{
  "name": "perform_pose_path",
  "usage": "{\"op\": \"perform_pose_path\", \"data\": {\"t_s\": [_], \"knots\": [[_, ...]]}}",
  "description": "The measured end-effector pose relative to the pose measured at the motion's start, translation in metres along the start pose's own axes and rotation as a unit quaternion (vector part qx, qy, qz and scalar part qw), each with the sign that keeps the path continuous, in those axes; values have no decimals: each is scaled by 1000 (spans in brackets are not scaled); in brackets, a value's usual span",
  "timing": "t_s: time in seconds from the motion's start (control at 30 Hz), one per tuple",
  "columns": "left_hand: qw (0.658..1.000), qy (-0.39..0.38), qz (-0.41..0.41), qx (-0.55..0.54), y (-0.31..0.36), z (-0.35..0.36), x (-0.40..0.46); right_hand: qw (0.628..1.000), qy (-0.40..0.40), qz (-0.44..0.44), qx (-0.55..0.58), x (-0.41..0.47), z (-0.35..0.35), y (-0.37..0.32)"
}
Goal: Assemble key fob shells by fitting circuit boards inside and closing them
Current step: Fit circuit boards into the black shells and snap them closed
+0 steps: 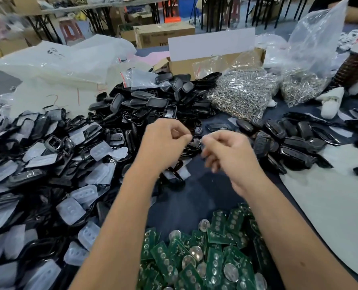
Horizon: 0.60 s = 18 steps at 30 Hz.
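Both hands are meeting over the table (195, 191).
I'm pinching a shell (195, 142) with my left hand (163, 143); my right hand (228, 153) is curling, grip unclear.

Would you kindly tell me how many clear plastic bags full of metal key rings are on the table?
2: one clear bag of silver key rings beside the cardboard box, another to its right. Others may be hidden.

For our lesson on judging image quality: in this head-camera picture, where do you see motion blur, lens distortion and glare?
Head view: the right hand is smeared by motion at its fingertips, so its grip is unclear; the left hand is sharper; wide-angle bending curves the far white table edge; glare sits on the clear plastic bags and the green circuit boards' silver coin cells.
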<state>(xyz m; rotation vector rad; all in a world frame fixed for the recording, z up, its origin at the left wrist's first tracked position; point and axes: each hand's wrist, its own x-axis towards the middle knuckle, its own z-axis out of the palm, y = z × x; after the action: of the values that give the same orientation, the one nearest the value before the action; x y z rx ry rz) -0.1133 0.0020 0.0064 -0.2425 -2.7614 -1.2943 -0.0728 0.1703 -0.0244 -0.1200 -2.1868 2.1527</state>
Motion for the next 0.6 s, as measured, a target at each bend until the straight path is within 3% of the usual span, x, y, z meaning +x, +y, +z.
{"op": "perform_pose_path", "data": {"t_s": [0.03, 0.1, 0.17, 0.3, 0.43, 0.6], "knots": [[999, -5, 0, 39, -5, -12, -3, 993, -82, -23, -87, -2, 0, 1], [994, -24, -15, 101, -13, -35, -7, 944, -226, -56, -236, -8, 4, -2], [986, -75, -49, 144, -20, -56, -11, 894, -302, -73, -322, -15, 10, -7], [950, -177, -97, 239, -33, -73, -22, 840, -366, -112, -385, -33, 36, -14], [952, -146, -79, 257, -37, -72, -26, 775, -458, -131, -414, -50, 60, -18], [978, -69, -44, 190, -46, -84, -26, 795, -485, -105, -349, -50, 62, -22]]}}
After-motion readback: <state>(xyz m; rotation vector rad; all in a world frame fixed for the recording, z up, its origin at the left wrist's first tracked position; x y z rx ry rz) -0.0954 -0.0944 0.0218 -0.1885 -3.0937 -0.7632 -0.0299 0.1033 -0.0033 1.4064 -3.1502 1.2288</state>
